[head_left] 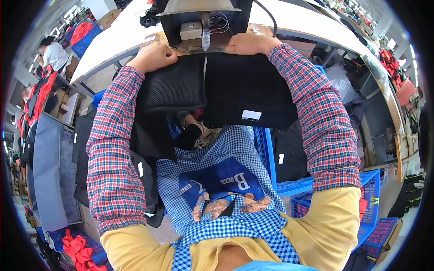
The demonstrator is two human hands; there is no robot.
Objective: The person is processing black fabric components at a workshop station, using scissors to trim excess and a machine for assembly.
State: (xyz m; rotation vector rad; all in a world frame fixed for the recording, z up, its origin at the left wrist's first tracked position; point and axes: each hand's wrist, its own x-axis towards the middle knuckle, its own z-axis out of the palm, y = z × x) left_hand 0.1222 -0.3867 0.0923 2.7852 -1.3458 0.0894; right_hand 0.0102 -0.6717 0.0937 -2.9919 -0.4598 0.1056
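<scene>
Black fabric hangs down in front of me from the table's near edge, under both hands. On its left is a mesh panel; on its right is a plain black panel with a small white label near the bottom. A narrow light gap shows between the two, and I cannot tell how they are joined. My left hand is closed over the top edge of the mesh panel. Closed on the plain panel's top edge is my right hand. The fingertips of both hands are hidden.
Just beyond my hands stands a dark machine housing with a clear pointed tip at its middle. A white table stretches behind it. Blue crates flank my right side; more black pieces hang at my left. A person sits far left.
</scene>
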